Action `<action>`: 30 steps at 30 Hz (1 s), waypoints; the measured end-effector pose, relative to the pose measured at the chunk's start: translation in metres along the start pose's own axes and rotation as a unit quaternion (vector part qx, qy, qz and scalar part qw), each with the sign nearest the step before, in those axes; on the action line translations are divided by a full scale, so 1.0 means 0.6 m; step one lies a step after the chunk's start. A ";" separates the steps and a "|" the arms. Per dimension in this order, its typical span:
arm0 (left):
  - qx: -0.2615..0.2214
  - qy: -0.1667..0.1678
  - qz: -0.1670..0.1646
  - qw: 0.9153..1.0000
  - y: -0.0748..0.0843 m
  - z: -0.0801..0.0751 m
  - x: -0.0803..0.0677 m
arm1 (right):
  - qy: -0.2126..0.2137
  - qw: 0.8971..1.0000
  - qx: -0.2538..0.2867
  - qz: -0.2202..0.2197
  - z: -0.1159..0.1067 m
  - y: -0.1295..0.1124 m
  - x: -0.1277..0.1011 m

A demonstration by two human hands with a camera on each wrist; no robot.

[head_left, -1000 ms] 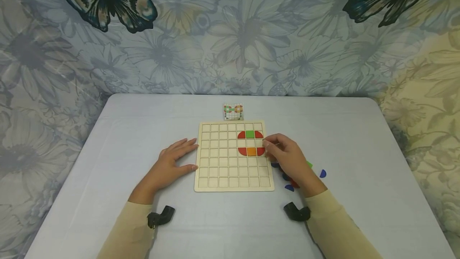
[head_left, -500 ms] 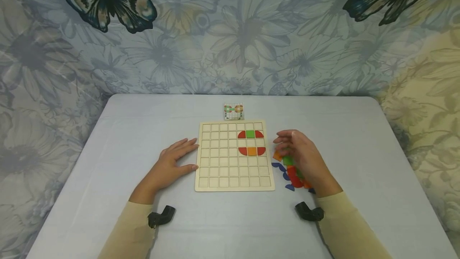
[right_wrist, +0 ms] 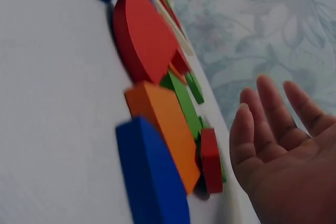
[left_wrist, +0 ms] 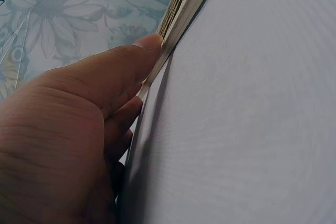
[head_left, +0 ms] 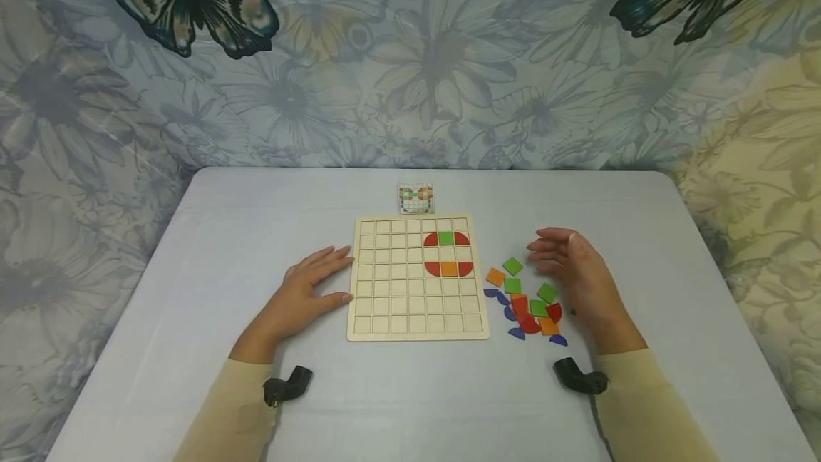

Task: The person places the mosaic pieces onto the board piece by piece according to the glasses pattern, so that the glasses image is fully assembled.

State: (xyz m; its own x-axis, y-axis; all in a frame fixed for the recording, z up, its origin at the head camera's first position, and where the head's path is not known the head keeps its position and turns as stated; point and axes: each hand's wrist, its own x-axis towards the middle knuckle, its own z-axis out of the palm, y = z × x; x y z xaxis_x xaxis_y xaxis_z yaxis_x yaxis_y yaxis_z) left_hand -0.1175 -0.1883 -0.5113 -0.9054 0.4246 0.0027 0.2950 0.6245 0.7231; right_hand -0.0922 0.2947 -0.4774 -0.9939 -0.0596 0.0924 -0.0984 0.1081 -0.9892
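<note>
Overlapping tiles (head_left: 527,301) at centre right are heaping up, making some hard to count. The right hand (head_left: 580,275) is hovering beside them, fingers (right_wrist: 273,109) straight, gripping nothing. The left hand (head_left: 308,291) is lying flat on the worktop (head_left: 192,269), fingertips touching the wooden grid board (head_left: 391,305), which is carrying six pieces.

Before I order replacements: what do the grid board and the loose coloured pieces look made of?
Grid board: pale, unpainted wood, probably thin plywood; its edge looks layered in the left wrist view. Coloured pieces: thick, flat, matte blocks, likely painted wood, possibly plastic.
</note>
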 end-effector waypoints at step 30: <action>-0.007 -0.004 -0.003 1.000 0.003 -0.003 0.000 | 0.017 0.930 -0.362 0.057 0.045 0.033 0.010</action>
State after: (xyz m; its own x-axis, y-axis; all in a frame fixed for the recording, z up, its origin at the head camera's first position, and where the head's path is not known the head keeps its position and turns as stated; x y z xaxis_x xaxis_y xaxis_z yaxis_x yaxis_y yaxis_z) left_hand -0.1175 -0.1885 -0.5090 -0.9047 0.4261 -0.0077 0.2851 0.6187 0.7321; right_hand -0.0986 0.2698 -0.4996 -0.9997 0.0228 0.0076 0.0122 0.7525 -0.6584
